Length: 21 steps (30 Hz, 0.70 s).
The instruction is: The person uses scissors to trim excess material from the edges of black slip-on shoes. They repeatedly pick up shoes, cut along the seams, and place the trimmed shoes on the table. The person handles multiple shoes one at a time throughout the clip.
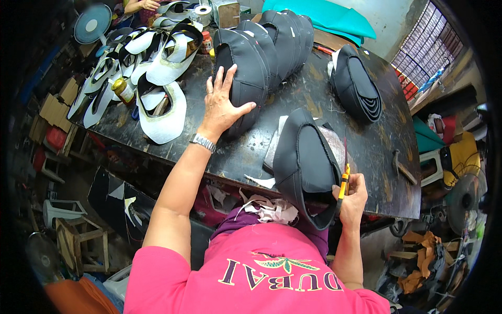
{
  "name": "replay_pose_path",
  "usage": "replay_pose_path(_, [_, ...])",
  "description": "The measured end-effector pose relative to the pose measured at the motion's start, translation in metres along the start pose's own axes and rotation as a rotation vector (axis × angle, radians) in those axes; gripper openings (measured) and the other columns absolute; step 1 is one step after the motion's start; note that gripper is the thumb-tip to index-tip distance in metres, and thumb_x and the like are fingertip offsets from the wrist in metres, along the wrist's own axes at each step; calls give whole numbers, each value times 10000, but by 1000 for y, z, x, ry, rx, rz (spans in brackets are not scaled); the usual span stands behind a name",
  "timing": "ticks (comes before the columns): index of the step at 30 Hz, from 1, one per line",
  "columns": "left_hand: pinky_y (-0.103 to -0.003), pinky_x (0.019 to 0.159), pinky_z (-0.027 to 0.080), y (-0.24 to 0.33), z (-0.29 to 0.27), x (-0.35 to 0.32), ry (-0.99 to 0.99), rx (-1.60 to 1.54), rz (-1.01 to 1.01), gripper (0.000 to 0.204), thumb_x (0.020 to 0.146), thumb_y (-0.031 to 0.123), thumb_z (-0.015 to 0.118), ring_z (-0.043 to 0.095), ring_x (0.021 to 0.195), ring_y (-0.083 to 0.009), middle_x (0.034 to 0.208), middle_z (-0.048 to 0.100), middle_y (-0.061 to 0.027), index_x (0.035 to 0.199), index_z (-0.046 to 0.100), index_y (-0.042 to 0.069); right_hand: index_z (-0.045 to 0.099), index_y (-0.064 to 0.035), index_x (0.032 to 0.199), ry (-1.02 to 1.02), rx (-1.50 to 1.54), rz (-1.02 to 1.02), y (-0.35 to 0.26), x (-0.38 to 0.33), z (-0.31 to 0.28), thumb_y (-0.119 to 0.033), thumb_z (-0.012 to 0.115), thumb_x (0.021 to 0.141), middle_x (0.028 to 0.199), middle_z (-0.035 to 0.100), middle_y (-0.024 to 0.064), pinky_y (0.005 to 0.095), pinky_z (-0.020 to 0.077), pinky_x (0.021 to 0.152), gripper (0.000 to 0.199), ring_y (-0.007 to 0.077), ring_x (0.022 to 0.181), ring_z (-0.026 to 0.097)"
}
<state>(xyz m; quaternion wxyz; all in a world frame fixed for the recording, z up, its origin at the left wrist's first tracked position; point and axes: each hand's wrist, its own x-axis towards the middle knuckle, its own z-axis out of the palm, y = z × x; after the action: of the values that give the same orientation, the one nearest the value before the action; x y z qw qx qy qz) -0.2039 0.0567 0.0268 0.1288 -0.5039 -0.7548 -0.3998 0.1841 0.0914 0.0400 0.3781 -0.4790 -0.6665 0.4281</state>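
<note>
My left hand (225, 102) rests with spread fingers on the near end of a row of nested black shoe uppers (243, 57). It grips nothing. A slim tool with a yellow-and-black handle (343, 183) and a thin pointed tip is held upright in my right hand (354, 196); its exact kind is unclear. Beside that hand, a black upper (308, 157) leans at the table's near edge, its opening facing up. Whether my right fingers also touch this upper is hard to tell. Under it lies a pale flat piece (269, 157).
More nested uppers (358, 86) stand at the right of the dark table (387, 172). White-lined pieces (164, 115) and a yellow jar (123, 90) crowd the left. A hammer (403, 168) lies near the right edge. At the far left, another person's hand (150, 4) shows.
</note>
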Motion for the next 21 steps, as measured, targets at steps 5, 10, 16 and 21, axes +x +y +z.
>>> replay_pose_path(5, [-703, 1072, 233, -7, 3, 5, -101, 18, -43, 1156, 613, 588, 815, 175, 1410, -537, 1600, 184, -159, 1545, 188, 313, 487, -48, 879, 11, 31, -72, 5, 3, 0, -3, 726, 716, 790, 494, -15, 228, 412, 682, 292, 68, 731, 465])
replay_pose_path(10, [-629, 1151, 44, -16, -16, 1, -235, -87, -33, 1152, 681, 660, 746, 51, 1482, -449, 1623, 96, -179, 1569, 101, 309, 475, -57, 870, 56, 35, -160, 10, 7, -16, -6, 712, 719, 793, 453, -34, 213, 377, 643, 285, 57, 721, 437])
replay_pose_path(16, [-489, 1144, 262, 0, -34, -29, 212, -243, 15, 950, 809, 496, 739, 305, 1400, -431, 1505, 341, -244, 1521, 261, 86, 510, -61, 979, 153, 114, -321, 17, 7, -34, 37, 717, 768, 887, 465, -38, 202, 387, 768, 312, 60, 826, 467])
replay_pose_path(21, [-307, 970, 463, 67, -16, -87, -247, -1060, -194, 563, 901, 345, 701, 571, 1147, -176, 1249, 598, -110, 1302, 559, -23, 532, -60, 1105, 235, 235, -298, 12, 7, -42, 31, 738, 811, 1009, 537, -8, 215, 430, 865, 370, 75, 933, 534])
